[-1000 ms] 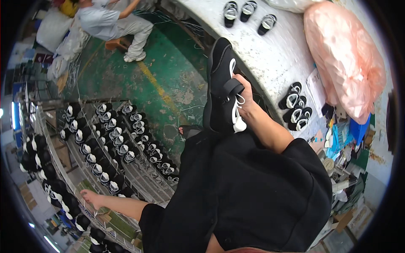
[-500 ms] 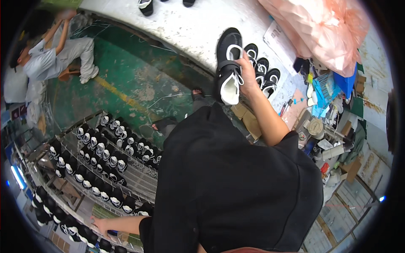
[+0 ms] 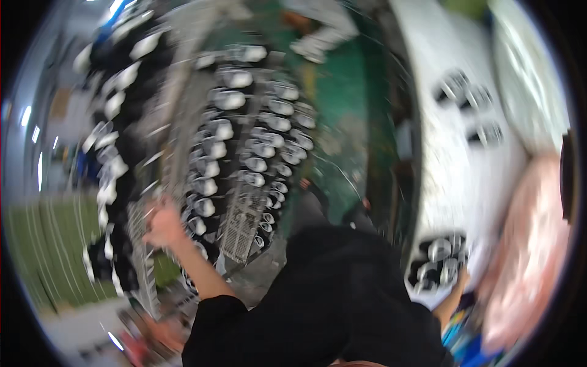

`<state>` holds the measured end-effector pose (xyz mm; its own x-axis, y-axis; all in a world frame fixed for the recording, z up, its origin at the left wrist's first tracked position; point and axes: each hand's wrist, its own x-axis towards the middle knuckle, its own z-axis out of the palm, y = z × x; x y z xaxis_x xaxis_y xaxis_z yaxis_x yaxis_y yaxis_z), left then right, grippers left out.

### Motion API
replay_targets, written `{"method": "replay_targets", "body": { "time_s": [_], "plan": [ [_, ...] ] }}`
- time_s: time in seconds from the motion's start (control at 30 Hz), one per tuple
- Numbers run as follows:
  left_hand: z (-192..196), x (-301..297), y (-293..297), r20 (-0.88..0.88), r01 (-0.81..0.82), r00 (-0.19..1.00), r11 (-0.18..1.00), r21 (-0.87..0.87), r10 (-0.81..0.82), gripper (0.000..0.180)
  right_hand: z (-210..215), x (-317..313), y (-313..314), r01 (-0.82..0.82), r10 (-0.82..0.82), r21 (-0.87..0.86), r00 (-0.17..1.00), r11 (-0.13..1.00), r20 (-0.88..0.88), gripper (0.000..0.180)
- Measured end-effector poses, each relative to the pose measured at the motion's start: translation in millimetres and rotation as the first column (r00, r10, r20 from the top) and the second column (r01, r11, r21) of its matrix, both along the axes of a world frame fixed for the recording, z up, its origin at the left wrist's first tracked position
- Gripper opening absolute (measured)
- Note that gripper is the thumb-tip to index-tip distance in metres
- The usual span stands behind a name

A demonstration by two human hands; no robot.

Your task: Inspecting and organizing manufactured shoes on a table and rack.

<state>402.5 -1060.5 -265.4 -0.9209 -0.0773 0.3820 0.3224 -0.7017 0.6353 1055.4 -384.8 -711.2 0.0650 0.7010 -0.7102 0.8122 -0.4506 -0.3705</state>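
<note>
My left hand (image 3: 164, 225) is raised by the wire mesh rack (image 3: 238, 235) of shoes on my left; its fingers are smeared by motion, and no shoe shows in it. My right hand (image 3: 460, 282) is at the near end of the white table (image 3: 443, 183), against a cluster of black shoes (image 3: 437, 266) with white laces and pale linings. The fingers there are blurred and mostly hidden, so whether they grip a shoe cannot be made out. Rows of similar black shoes (image 3: 211, 165) with white openings stand on the rack's tiers.
Farther up the table lie a few more black shoes (image 3: 471, 101). Pink plastic bags (image 3: 526, 251) bulge along its right side. Another long row of shoes (image 3: 110, 165) lines the far left. Between rack and table runs a green floor (image 3: 336, 116), with a person's pale trousers (image 3: 324, 30) at its far end.
My view has swung left toward the rack, blurring the picture. My right hand, which held up a black shoe, is now low by the shoe cluster. My left hand has come up beside the rack.
</note>
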Motion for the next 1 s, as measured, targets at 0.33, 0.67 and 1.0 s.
{"method": "replay_targets", "body": {
  "time_s": [0.33,0.67,1.0],
  "plan": [
    [8.8,27.5,45.7,0.008,-0.078,0.997,0.953,0.293,0.079,0.076,406.2,-571.1,-71.3,-0.077,0.826,0.867,0.357,0.492,-0.436,0.064],
    [20.8,44.4,50.6,0.307,-0.498,0.861,0.796,0.343,0.406,0.097,725.9,-764.8,-281.4,0.280,0.912,0.888,-0.083,-0.365,0.401,0.052],
    [-37.9,100.5,83.0,0.338,-0.413,0.854,0.911,-0.027,0.397,0.067,604.0,-561.5,-195.1,0.626,0.989,0.767,-0.127,0.143,-0.080,0.067]
  ]
}}
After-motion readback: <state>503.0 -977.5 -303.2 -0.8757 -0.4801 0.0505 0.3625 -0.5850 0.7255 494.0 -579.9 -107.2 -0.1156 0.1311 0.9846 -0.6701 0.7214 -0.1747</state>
